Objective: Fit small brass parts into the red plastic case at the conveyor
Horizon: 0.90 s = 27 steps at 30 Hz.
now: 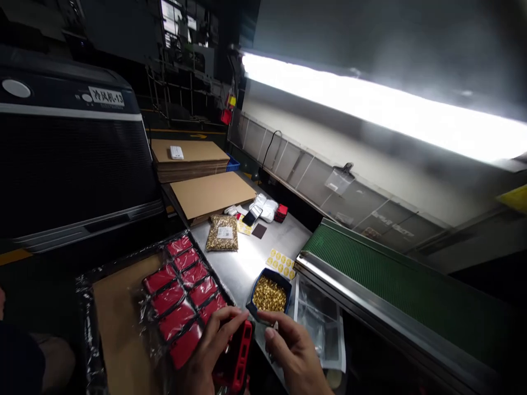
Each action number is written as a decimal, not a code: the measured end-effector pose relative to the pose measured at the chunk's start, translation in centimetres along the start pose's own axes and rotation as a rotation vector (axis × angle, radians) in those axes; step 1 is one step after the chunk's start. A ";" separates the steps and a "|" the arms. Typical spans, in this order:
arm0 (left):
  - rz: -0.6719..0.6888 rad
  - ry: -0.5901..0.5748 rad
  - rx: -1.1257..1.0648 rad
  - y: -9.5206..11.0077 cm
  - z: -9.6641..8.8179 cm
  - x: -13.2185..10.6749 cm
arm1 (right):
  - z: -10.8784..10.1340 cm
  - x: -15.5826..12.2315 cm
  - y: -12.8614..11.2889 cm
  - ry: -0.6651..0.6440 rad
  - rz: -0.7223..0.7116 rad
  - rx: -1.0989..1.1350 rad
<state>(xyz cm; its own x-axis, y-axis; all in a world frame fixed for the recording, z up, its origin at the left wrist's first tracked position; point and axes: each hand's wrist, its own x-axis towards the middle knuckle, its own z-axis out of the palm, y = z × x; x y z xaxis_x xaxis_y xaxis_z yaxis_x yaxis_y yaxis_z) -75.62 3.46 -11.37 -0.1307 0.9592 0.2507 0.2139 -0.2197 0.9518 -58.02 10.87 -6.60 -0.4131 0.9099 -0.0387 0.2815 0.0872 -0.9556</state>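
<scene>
My left hand (pixel 209 348) is closed around a red and black plastic part (pixel 244 356) with openings along its side, at the bottom middle. Just right of it, my right hand (pixel 294 351) has thumb and forefinger drawn together in a pinch. Something small and shiny shows by those fingertips, too small to name. Directly beyond both hands stands a dark blue bin (pixel 289 285) holding many small brass-coloured pieces (pixel 269 295). To the left, red blocks (pixel 173 315) in clear plastic wrap lie in rows in a plastic-lined tray (pixel 87 323).
A green conveyor belt (pixel 354 258) runs along the right. Farther back on the metal table (pixel 222 269) are a bag of brass pieces (pixel 222 233), a yellow sticker sheet (pixel 281 263), a phone (pixel 252 215) and cardboard sheets (pixel 212 192). Clear plastic bags (pixel 317 318) lie beside the bin.
</scene>
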 end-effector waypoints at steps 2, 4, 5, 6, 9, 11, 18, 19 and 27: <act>0.075 -0.033 -0.063 -0.8 0.4 2.2 | -0.2 1.6 -0.1 0.053 0.077 0.092; 0.146 -0.059 -0.096 -1.3 0.8 4.6 | -0.8 3.1 -0.6 0.073 0.061 0.144; 0.178 -0.074 -0.104 -1.3 1.1 5.8 | -1.2 3.8 -0.9 0.082 0.042 0.164; 0.213 -0.091 -0.111 -1.2 1.3 6.9 | -1.7 4.4 -1.3 0.091 0.021 0.179; 0.278 -0.140 -0.135 -0.6 1.8 9.4 | -3.0 5.7 -2.4 0.160 -0.023 0.168; 0.306 -0.150 -0.172 -0.2 2.1 10.6 | -3.8 6.2 -3.1 0.196 -0.044 0.140; 0.373 -0.200 -0.257 0.2 3.3 12.3 | -5.1 6.2 -4.6 0.239 -0.088 0.150; 0.382 -0.202 -0.259 0.3 3.4 12.5 | -5.1 6.2 -4.9 0.249 -0.086 0.147; 0.425 -0.127 -0.304 1.2 4.8 12.1 | -6.2 4.7 -5.9 0.262 -0.061 0.081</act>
<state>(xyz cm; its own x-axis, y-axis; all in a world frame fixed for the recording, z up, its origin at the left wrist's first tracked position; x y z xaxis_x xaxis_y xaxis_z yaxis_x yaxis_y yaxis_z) -72.29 15.70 -8.08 0.0280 0.7844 0.6197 -0.0702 -0.6168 0.7840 -56.29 17.16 0.65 -0.1860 0.9787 0.0864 0.1885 0.1219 -0.9745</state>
